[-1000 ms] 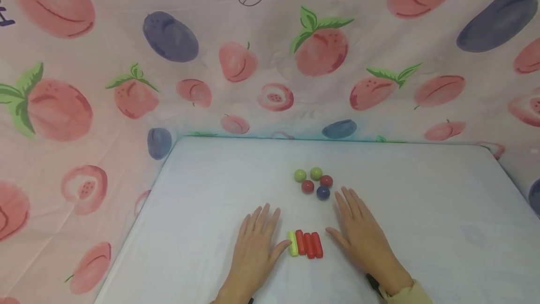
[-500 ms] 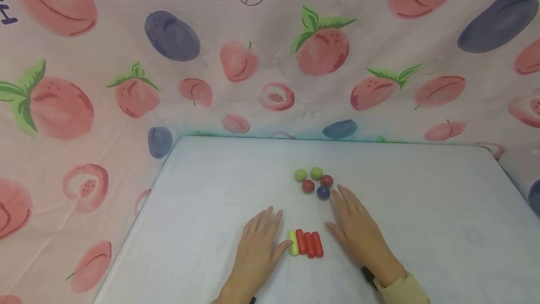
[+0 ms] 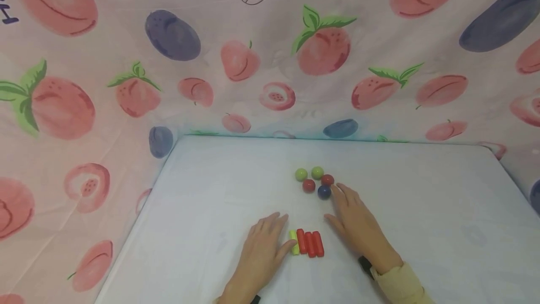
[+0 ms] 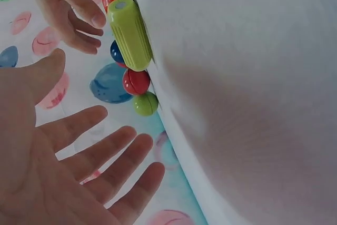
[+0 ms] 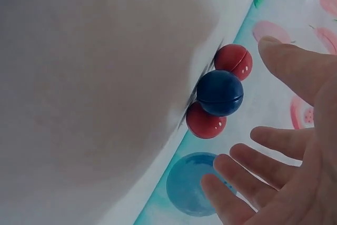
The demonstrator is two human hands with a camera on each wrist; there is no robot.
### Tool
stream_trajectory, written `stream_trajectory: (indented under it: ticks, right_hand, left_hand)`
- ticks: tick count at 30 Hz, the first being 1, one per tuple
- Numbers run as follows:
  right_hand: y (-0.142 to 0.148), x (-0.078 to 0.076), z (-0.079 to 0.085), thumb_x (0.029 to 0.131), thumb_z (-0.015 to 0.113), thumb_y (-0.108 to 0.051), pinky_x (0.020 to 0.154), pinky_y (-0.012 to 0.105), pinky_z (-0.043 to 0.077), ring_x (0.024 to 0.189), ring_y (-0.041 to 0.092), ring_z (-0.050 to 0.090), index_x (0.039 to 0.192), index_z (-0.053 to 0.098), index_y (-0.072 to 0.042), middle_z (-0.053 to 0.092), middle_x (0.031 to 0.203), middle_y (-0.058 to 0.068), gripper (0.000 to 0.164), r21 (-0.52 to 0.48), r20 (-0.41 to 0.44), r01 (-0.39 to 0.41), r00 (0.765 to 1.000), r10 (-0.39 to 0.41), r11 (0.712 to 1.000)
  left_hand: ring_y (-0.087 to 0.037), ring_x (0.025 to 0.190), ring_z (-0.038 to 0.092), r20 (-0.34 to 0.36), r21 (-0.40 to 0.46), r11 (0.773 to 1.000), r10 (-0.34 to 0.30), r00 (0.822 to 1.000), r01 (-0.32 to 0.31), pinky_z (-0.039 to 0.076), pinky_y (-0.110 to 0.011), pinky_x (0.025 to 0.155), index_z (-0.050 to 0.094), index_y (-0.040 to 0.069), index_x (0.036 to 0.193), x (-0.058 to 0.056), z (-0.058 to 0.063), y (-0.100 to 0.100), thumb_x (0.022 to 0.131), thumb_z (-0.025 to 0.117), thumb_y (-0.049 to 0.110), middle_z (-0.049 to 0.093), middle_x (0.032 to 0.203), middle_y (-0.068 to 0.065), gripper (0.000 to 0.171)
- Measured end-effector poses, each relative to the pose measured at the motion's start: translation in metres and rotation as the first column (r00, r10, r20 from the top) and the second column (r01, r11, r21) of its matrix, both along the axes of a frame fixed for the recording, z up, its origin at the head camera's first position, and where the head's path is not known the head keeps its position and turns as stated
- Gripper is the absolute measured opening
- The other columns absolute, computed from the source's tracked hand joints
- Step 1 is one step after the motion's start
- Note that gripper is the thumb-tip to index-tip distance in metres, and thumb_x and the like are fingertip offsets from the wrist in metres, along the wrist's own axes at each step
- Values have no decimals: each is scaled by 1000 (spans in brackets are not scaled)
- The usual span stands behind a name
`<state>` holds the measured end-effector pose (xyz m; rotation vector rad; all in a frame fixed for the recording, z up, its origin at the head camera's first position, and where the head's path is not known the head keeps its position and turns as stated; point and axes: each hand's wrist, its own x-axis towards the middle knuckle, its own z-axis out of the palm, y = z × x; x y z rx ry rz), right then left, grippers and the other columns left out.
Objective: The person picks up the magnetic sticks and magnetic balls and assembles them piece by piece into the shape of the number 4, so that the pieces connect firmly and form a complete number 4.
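Note:
Three red sticks [image 3: 310, 244] lie side by side on the white table, with a ribbed yellow-green stick [image 4: 129, 34] at their left end. My left hand [image 3: 262, 252] is just left of them, fingers relaxed. Its thumb overlaps the yellow-green stick in the head view, but the left wrist view shows a gap between them. Farther back sit two green balls [image 3: 301, 174], two red balls [image 3: 309, 186] and a blue ball [image 5: 219, 93]. My right hand [image 3: 358, 224] holds nothing; its loosely bent fingers are close beside the blue ball, and contact cannot be told.
The white table [image 3: 443, 210] reaches back to a pink curtain [image 3: 270, 36] printed with fruit, which also hangs along the left side. A dark wrist strap [image 3: 366, 266] and a beige sleeve [image 3: 401, 283] are at my right wrist.
My left hand has shifted slightly right and towards me, its fingers bending a little. My right hand has edged left, closer to the blue ball. Sticks and balls keep their arrangement.

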<state>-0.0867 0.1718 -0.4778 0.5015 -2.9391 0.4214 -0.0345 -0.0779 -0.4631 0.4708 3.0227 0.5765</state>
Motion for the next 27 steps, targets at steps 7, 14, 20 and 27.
stream_trajectory:
  ticks: [7,14,20,27]
  right_hand:
    - [-3,-5,0,87,76,-34,102,49,48,134,36,43,146,37,-2,44,144,21,78,-9,25,18,1000,-18,1000]
    - [-5,-10,-2,86,77,-29,100,48,50,128,35,49,143,41,2,48,139,22,74,-22,-21,-1,1000,1,1000]
    - [-8,-14,-2,86,78,-27,100,48,50,126,35,51,140,46,3,51,136,22,70,-25,-26,-2,1000,1,1000]
    - [-8,-18,-4,87,77,-25,100,47,50,123,34,52,136,50,3,52,133,22,62,-32,-31,-12,999,11,999]
  left_hand:
    - [-19,121,55,21,21,1000,-16,1000,15,49,-40,101,53,16,141,0,-2,1,94,63,48,58,134,-2,58]
    - [-17,112,58,3,15,1000,-22,1000,22,52,-37,96,57,16,137,0,-1,2,93,66,47,62,127,-1,55]
    - [-16,107,59,4,22,999,-27,1000,27,53,-35,92,58,15,136,0,-3,2,93,67,45,63,124,-1,53]
    - [-15,105,60,55,42,999,-13,998,11,54,-37,92,58,15,135,1,-3,5,91,69,44,63,124,-1,54]
